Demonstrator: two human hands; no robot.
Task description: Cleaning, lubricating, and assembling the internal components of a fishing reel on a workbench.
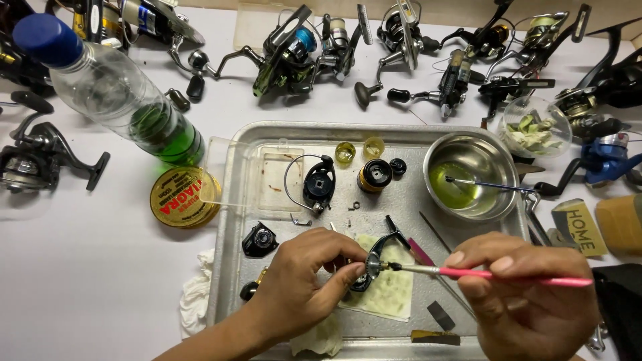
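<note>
Reel part pinched in left hand fingers, right hand fingers gripping pink brush touching it.

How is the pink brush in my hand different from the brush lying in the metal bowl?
The pink brush is held in the right hand, with its tip against the reel part that the left hand pinches. The blue brush is held by no hand: it rests across the metal bowl, tip in green liquid. Their handles differ in colour. Both are slim and lie nearly level.
</note>
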